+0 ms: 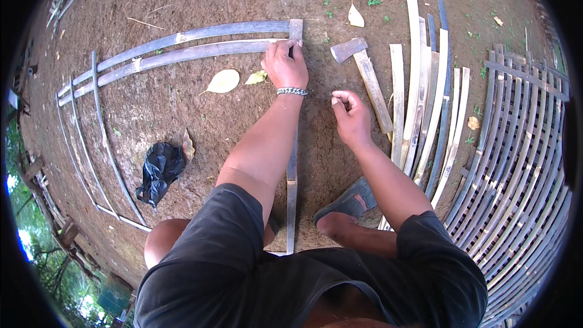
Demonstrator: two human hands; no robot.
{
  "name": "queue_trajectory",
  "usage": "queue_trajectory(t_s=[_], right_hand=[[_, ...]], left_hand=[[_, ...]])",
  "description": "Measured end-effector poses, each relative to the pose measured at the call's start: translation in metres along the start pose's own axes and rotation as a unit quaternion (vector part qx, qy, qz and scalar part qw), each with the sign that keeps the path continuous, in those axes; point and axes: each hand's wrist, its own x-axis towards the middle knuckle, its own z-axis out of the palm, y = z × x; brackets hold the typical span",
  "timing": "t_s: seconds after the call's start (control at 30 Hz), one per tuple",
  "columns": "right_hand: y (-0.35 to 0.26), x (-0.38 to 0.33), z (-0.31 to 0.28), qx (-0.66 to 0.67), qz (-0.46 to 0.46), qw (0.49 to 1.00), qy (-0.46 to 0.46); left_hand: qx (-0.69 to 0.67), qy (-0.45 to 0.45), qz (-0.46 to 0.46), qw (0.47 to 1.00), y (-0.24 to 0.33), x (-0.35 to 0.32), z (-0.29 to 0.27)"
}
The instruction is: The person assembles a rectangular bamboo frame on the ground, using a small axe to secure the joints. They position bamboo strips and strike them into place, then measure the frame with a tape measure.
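Note:
My left hand (285, 64), a chain bracelet at its wrist, grips the end of a curved bamboo strip (200, 54), where it meets an upright strip (292, 206) running back toward me. Beyond it, a second long strip (218, 31) reaches the same upright's far end. Together with several thinner strips at the left they form an open frame on the ground. Held in the air right of the upright, my right hand (353, 123) has its thumb and fingers pinched; anything between them is too small to make out. A hammer (373, 88) with a wooden handle lies just beyond it.
Several loose bamboo strips (413, 85) lie right of the hammer. Farther right is a slatted bamboo panel (510, 158). A black plastic bag (161, 173) and a yellow leaf (223, 81) rest inside the frame. My sandalled foot (346, 203) stands right of the upright.

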Motion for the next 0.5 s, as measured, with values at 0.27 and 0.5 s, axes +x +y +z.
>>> queue_trajectory(t_s=[0.27, 0.5], right_hand=[[0.003, 0.016, 0.0, 0.021, -0.016, 1.0, 0.008], [-0.004, 0.026, -0.053, -0.366, -0.117, 0.918, 0.097]], left_hand=[[0.0, 0.008, 0.016, 1.0, -0.004, -0.001, 0.005], [-0.001, 0.004, 0.024, 1.0, -0.007, -0.002, 0.003]])
